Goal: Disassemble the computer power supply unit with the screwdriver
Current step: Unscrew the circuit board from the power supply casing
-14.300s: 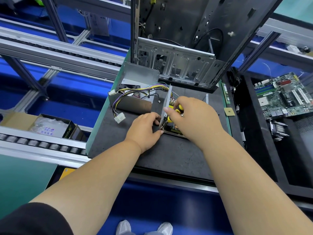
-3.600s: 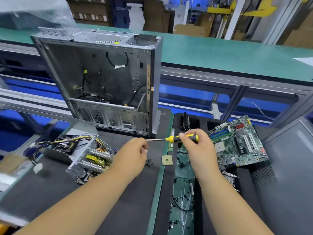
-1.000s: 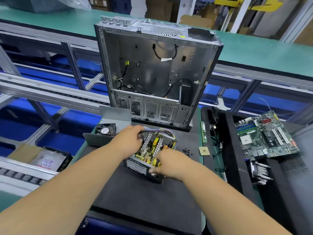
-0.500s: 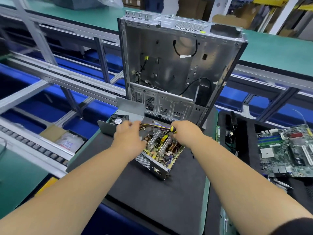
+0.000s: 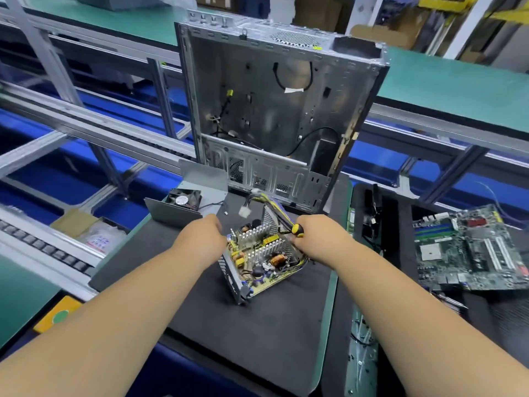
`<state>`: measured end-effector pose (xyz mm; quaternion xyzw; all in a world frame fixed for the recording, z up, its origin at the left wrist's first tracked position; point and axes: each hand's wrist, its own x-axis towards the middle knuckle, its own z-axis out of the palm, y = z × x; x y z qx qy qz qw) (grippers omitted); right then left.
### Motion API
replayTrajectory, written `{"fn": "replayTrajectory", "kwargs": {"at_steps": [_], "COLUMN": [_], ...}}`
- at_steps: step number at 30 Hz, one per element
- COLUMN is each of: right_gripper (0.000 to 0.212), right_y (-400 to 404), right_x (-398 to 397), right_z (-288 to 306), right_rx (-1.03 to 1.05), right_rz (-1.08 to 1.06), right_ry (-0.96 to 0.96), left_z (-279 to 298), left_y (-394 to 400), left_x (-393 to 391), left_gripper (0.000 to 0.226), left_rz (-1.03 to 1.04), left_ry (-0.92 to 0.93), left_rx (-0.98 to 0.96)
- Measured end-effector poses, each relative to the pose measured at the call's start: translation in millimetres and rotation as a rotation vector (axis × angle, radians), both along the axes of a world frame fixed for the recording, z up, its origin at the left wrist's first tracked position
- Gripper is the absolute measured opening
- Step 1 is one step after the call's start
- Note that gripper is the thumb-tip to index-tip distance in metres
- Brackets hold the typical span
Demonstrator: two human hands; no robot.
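black mat (image 5: 257, 333) bears power supply unit (image 5: 259, 262) beside blue conveyor frames (image 5: 94, 133).

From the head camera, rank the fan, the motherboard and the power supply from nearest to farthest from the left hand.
1. Power supply, right beside the left hand.
2. Fan, just behind it to the left.
3. Motherboard, far right.

Both bare forearms reach forward; the left hand (image 5: 203, 239) and the right hand (image 5: 322, 239) are curled, knuckles up.
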<state>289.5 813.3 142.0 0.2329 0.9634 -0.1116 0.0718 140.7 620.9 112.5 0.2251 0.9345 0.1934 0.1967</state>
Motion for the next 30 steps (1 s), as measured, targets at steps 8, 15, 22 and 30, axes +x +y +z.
{"fn": "replayTrajectory", "kwargs": {"at_steps": [8, 15, 22, 30], "right_gripper": [0.035, 0.029, 0.040, 0.038], "right_y": [-24, -59, -69, -82], "right_x": [27, 10, 9, -10], "right_z": [19, 29, 36, 31], "right_rx": [0.012, 0.036, 0.000, -0.058], "right_rz": [0.014, 0.041, -0.156, -0.241], "right_ry": [-0.086, -0.270, -0.369, -0.252], "left_z": [-2, -1, -3, -1], "left_y": [18, 27, 32, 35], "left_x": [-23, -35, -46, -53], "left_gripper": [0.013, 0.015, 0.021, 0.019], "left_rz": [-0.068, -0.260, -0.295, -0.417], "left_ry": [-0.042, 0.083, -0.057, -0.062], "left_rx": [0.063, -0.034, -0.026, -0.024]}}
